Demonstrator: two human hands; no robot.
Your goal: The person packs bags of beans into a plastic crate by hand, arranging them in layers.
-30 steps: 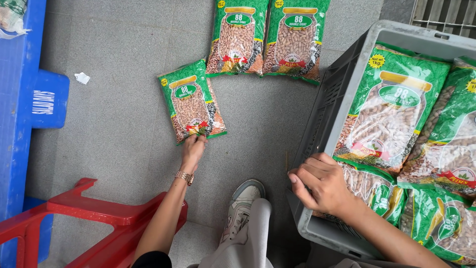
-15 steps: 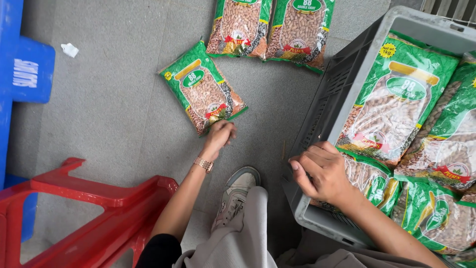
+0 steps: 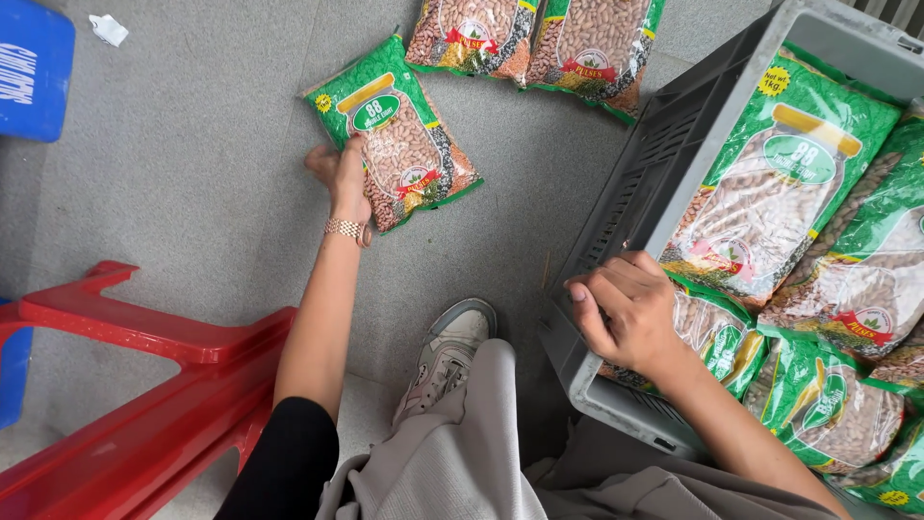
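My left hand presses against the left edge of a green packet of beans lying on the grey floor, fingers curled on its side. My right hand reaches into a grey plastic crate at the right, fingers bent on a bean packet inside it. Several more green bean packets lie stacked in the crate.
Two more bean packets lie side by side on the floor at the top. A red plastic stool lies at the lower left, a blue plastic object at the top left. My shoe rests between the arms.
My left hand slid from the packet's bottom to its left edge, and the packet turned to lie more slanted. The view shifted closer. My right hand stayed in the crate.
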